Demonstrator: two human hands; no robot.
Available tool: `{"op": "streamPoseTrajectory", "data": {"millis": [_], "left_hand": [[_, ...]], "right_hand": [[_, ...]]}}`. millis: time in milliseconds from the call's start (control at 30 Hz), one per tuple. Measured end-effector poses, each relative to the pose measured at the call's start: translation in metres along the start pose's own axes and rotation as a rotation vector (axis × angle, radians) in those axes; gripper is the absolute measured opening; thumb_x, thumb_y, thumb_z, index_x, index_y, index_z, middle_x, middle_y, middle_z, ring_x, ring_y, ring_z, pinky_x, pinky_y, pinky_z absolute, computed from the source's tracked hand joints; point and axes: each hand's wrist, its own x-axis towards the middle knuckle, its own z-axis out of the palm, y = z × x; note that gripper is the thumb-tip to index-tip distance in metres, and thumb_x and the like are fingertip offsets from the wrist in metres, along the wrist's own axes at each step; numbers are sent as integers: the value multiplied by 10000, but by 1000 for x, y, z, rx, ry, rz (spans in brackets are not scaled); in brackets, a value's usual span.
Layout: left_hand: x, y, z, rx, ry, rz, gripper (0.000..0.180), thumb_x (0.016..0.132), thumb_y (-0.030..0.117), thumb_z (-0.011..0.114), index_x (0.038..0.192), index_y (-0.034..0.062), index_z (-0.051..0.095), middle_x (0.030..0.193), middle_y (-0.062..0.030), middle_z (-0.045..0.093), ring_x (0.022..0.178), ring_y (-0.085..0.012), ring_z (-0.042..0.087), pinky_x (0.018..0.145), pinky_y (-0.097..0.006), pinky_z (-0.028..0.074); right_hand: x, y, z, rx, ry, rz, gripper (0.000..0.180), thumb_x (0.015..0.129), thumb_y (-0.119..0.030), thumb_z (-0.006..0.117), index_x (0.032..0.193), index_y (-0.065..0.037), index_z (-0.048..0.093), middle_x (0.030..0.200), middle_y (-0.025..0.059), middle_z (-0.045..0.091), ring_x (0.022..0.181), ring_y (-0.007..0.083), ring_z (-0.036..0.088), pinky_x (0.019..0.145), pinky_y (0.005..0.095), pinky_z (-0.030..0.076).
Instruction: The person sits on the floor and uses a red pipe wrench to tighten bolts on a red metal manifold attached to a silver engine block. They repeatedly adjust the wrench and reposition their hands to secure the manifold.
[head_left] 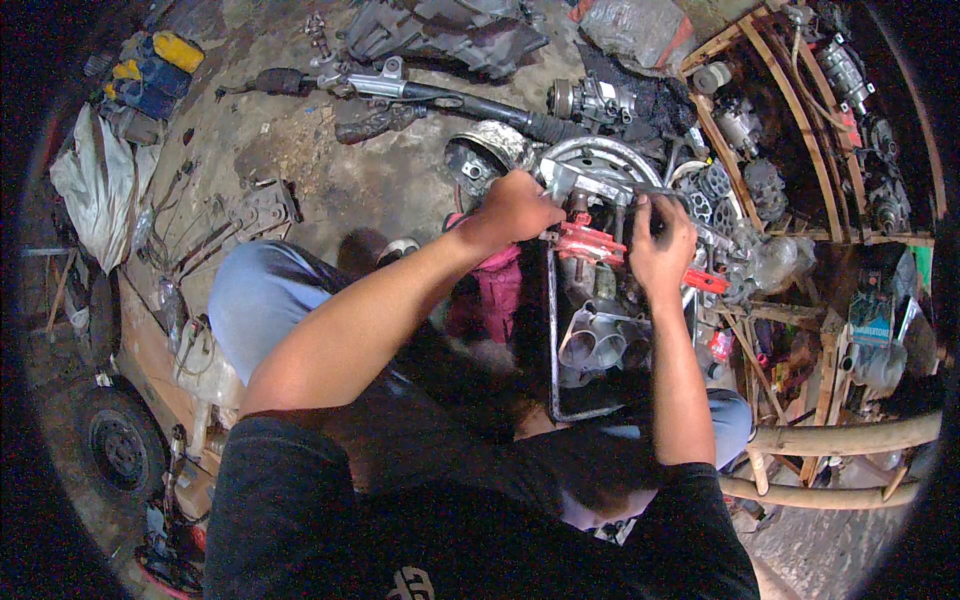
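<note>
Near the upper middle of the frame we see both bare hands meeting over a clutter of car parts. The left hand (515, 208) is curled into a near fist, pinching the left end of a silvery metal piece (592, 186), though we see little of its fingertips. The right hand (664, 243) has its thumb and fingers bent with a gap between them, just beside the piece's right end; we cannot tell whether it pinches anything. The silvery metal piece lies slantwise between the two hands, right of the frame's centre and toward the top.

Just below it we make out a red metal part (592, 243), and to the right, past the wrist, a red bar (708, 281). Under these, a thin metal frame (553, 345) surrounds a grey part with round openings (597, 347). Left of the frame we find pink cloth (497, 298).

Along the top of the frame we see a long dark rod assembly (455, 100) on the floor (255, 190), with a grey metal housing (440, 38) above it and a pulley-fronted unit (592, 101) to its right. At the upper left we notice a pale sack (100, 185), at the lower left a tyre (122, 445), and at the lower right a wooden rail (850, 436)
</note>
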Motion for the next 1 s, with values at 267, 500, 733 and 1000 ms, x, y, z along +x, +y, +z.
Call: {"op": "streamPoseTrajectory", "data": {"millis": [267,500,733,1000], "left_hand": [[-2,-8,-8,233,115,129,340,678,322,825,739,7,713,751,-218,672,827,-419,686,775,-462,555],[3,26,-35,229,-94,15,427,803,345,781,1098,39,735,1065,-213,707,1019,-383,667,891,-449,522],[-1,17,-31,437,58,506,248,950,196,620,1109,25,706,1021,-198,697,997,-409,646,892,-486,519],[-10,14,-20,710,47,544,204,860,91,576,1025,47,686,884,-178,675,865,-380,637,794,-495,529]], "right_hand": [[-1,-1,-2,-12,0,3,317,948,-278,632,1006,20,724,976,225,701,920,418,679,835,460,517],[0,-2,-1,-1,14,-25,325,951,-294,629,950,20,713,926,222,686,880,420,670,815,467,514],[1,-4,-1,-5,17,-9,333,954,-299,624,962,20,718,931,219,689,883,419,670,814,470,514],[1,-4,-1,-3,34,-29,335,947,-299,638,989,21,725,959,226,697,898,417,682,818,466,522]]}}
